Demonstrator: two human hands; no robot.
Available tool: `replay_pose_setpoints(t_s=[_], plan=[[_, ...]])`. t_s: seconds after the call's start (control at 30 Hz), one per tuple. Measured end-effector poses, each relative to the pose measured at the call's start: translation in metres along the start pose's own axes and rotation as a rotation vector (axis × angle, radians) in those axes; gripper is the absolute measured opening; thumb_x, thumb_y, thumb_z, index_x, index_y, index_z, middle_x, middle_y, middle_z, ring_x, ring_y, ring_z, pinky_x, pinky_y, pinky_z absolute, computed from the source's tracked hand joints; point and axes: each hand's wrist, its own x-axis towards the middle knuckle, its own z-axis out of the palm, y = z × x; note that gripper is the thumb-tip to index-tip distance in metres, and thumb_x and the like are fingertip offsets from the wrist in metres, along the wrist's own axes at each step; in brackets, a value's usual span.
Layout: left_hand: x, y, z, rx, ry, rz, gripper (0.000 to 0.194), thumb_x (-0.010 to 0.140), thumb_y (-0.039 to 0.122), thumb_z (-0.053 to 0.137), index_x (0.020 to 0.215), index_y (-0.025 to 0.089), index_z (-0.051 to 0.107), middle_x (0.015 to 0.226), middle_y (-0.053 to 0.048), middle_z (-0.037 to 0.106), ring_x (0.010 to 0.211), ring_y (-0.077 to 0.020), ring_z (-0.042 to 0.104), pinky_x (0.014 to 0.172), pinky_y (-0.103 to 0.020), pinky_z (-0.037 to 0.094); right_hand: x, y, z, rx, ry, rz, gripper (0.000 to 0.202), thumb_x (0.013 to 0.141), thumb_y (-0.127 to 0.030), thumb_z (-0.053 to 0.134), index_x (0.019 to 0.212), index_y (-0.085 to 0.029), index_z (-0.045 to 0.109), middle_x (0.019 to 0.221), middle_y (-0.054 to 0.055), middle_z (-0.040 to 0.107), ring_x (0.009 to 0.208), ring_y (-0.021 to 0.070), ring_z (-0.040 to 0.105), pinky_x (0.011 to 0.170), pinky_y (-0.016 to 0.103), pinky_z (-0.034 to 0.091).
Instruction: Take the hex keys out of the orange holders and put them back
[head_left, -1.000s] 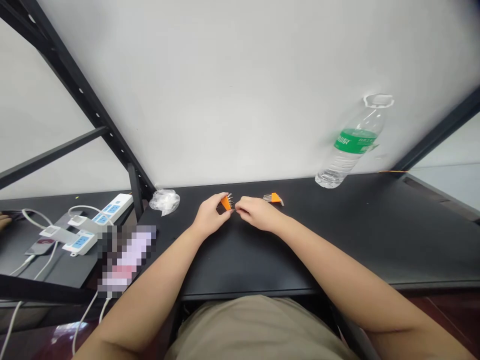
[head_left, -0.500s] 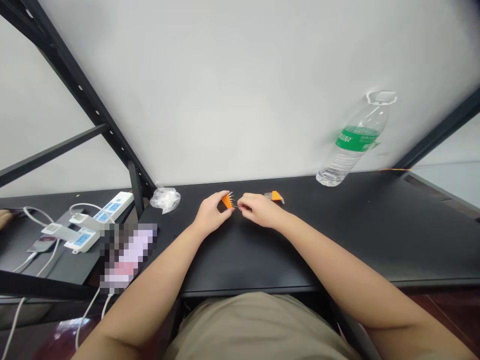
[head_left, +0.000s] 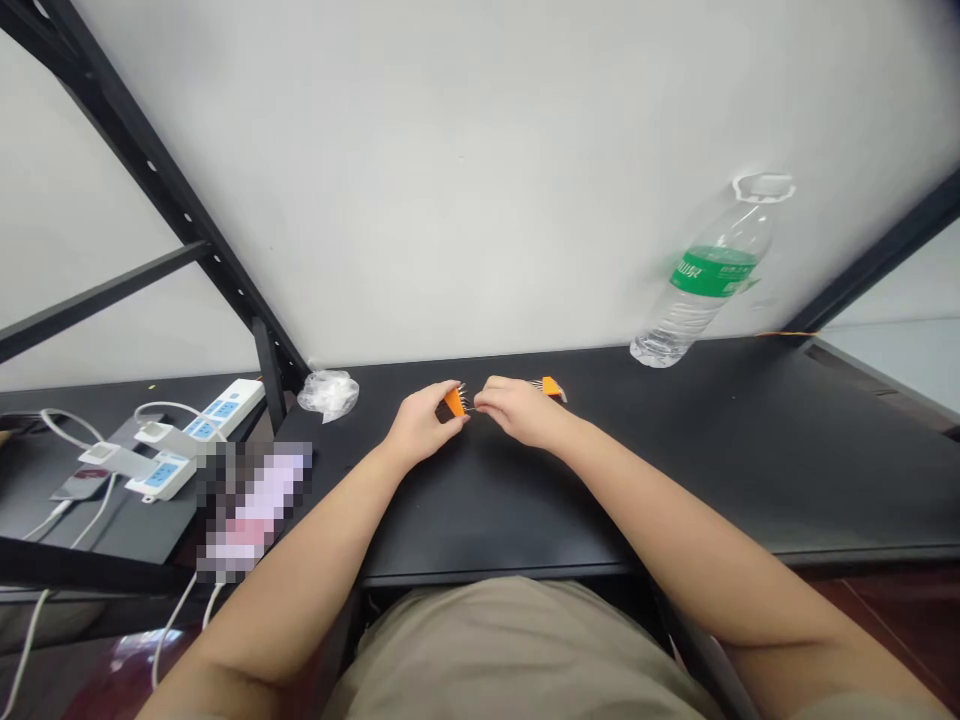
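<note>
Between its thumb and fingers, my left hand [head_left: 424,425] grips an orange holder [head_left: 454,402] with several thin metal pieces sticking out on its right side. Close beside it, my right hand [head_left: 517,408] is closed in a pinch at the end of one thin metal piece [head_left: 470,408]. How far that piece reaches into the fingers is hidden. A second orange holder [head_left: 552,386], also with thin metal pieces, lies on the black table [head_left: 495,510] just behind and right of my right hand, which partly covers its metal pieces.
Crumpled clear plastic [head_left: 328,395] lies at the table's back left. A large bottle with a green label [head_left: 712,272] stands by the wall at the right. Power strips [head_left: 225,408], white cables and a blurred phone [head_left: 259,505] are at the left, beside a black metal frame [head_left: 161,175].
The view has shifted slightly. My right hand's fingers have turned a little at the metal piece, while my left hand keeps its grip on the orange holder.
</note>
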Motion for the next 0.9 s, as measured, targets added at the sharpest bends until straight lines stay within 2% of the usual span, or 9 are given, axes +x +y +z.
replay_pose_setpoints(t_s=[0.33,0.67,0.9], plan=[[0.000,0.001,0.001,-0.023,-0.013,-0.023,0.054,0.084,0.035,0.075,0.136,0.023,0.062,0.133,-0.004,0.070,0.120,-0.0240,0.068,0.108,-0.040,0.054,0.001,-0.002,-0.005,0.068,-0.001,0.007,0.023,0.101,-0.016,0.051,0.093,-0.021,0.072,0.093,0.006,0.065,0.084,0.0183,0.060,0.076,0.031,0.045],[0.000,0.000,0.001,-0.005,-0.028,-0.017,0.055,0.085,0.037,0.075,0.137,0.025,0.061,0.135,-0.004,0.069,0.121,-0.0245,0.068,0.108,-0.040,0.054,0.003,0.009,0.011,0.164,0.114,0.103,0.018,0.097,-0.017,0.058,0.094,-0.022,0.075,0.097,0.005,0.068,0.087,0.0187,0.063,0.081,0.033,0.050],[0.000,-0.002,0.002,0.010,-0.043,-0.023,0.055,0.084,0.035,0.075,0.136,0.025,0.062,0.134,-0.004,0.069,0.121,-0.0242,0.067,0.109,-0.040,0.053,0.003,0.001,0.009,0.139,0.096,0.113,0.019,0.096,-0.014,0.057,0.089,-0.021,0.073,0.094,0.005,0.068,0.085,0.0181,0.062,0.080,0.032,0.048]])
